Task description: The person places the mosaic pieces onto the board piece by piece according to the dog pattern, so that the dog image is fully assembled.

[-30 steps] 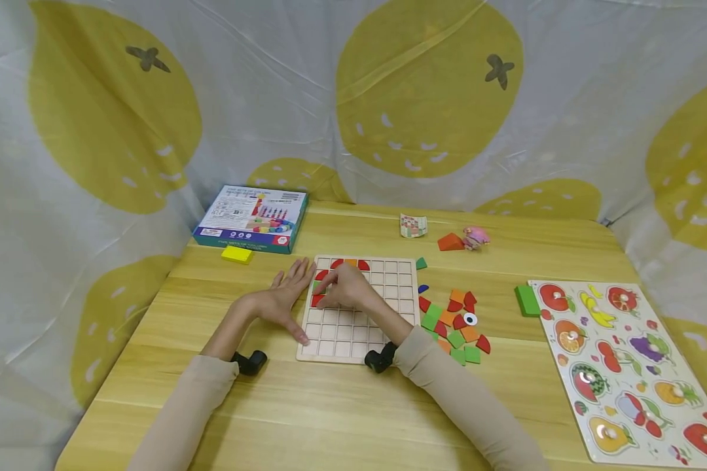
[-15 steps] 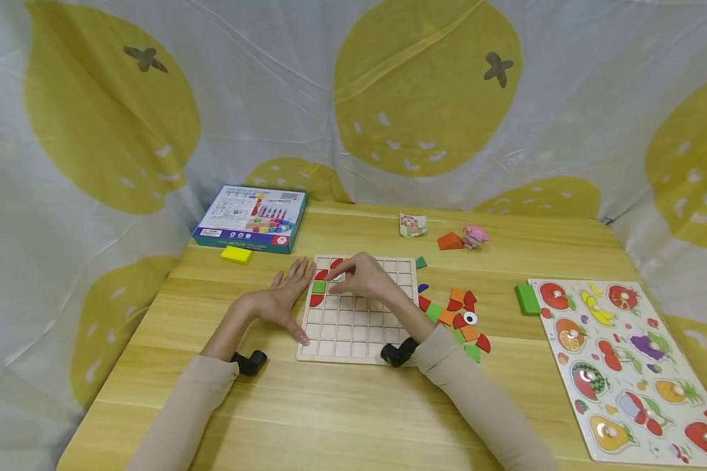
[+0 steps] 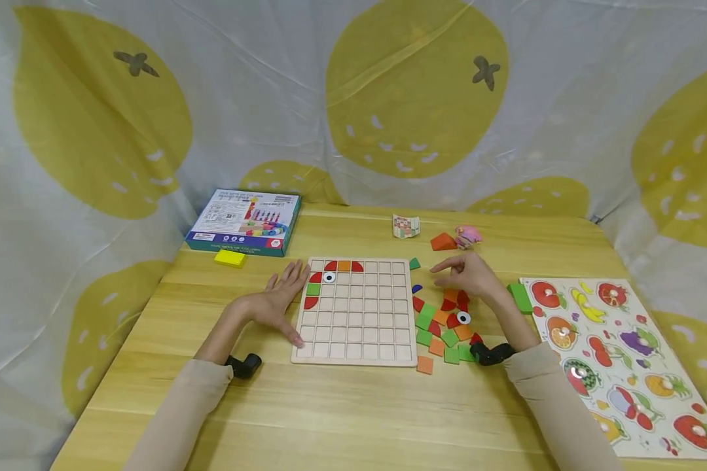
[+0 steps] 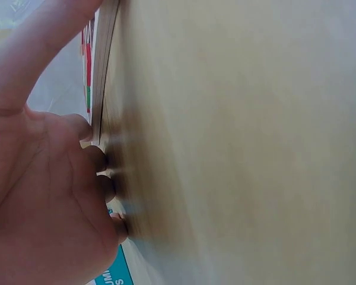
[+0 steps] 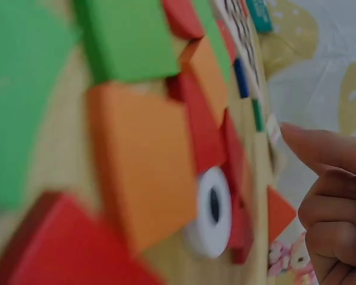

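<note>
My left hand (image 3: 273,302) lies with fingers spread at the left edge of the pale wooden grid board (image 3: 359,327), the thumb over its lower left corner. In the left wrist view the fingertips touch the table along the board's side. At the board's upper left sit red quarter-round pieces (image 3: 311,303), an orange square (image 3: 344,265), a green square (image 3: 313,288) and a round white eye piece (image 3: 329,278). My right hand (image 3: 471,275) hovers at the far end of the loose pieces, index finger and thumb apart, holding nothing.
Loose red, green and orange pieces (image 3: 450,337), with another eye piece (image 3: 463,318), lie right of the board. Farther right are a green block (image 3: 520,298) and a fruit puzzle board (image 3: 630,366). Behind stand a box (image 3: 241,222), yellow block (image 3: 230,259), pattern card (image 3: 406,226) and pink figure (image 3: 468,237).
My right hand has left the board and moved right to the loose pieces, uncovering the eye piece in the second row. The left hand stays at the board's edge.
</note>
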Tool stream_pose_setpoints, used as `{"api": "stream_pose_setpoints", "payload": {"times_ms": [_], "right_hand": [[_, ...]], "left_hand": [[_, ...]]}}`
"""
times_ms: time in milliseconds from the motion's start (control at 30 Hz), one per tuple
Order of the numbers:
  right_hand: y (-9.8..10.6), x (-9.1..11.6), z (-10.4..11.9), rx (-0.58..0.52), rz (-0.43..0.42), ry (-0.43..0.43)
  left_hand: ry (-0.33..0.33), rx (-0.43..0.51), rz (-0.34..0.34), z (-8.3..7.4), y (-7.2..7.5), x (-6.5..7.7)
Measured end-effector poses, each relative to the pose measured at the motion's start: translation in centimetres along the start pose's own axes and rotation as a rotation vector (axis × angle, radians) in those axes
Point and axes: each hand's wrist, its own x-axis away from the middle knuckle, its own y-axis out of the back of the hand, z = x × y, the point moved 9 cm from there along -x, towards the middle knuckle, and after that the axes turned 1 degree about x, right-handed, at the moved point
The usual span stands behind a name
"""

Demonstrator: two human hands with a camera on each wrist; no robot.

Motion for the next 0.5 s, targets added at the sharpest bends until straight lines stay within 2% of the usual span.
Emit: {"api": "stream_pose_setpoints", "payload": {"times_ms": [133, 300, 400, 500], "right_hand": [[-0.5, 0.8, -1.4, -0.023, 0.055, -0.045], [-1.4, 1.8, -1.3, -0.033, 0.106, -0.039], [-1.6, 2.3, -1.0, -0.016, 0.108, -0.036], [-1.3, 3.1, -1.4, 0.0, 0.073, -0.059]], "left_hand": [[0.007, -0.005, 0.005, 0.1, -0.1, 0.1], [0.001, 0.011, -0.009, 0.1, 0.1, 0.2], [-0.003, 0.01, -0.009, 0.1, 0.2, 0.2], [-0.008, 0.004, -0.008, 0.0, 0.1, 0.2]]}}
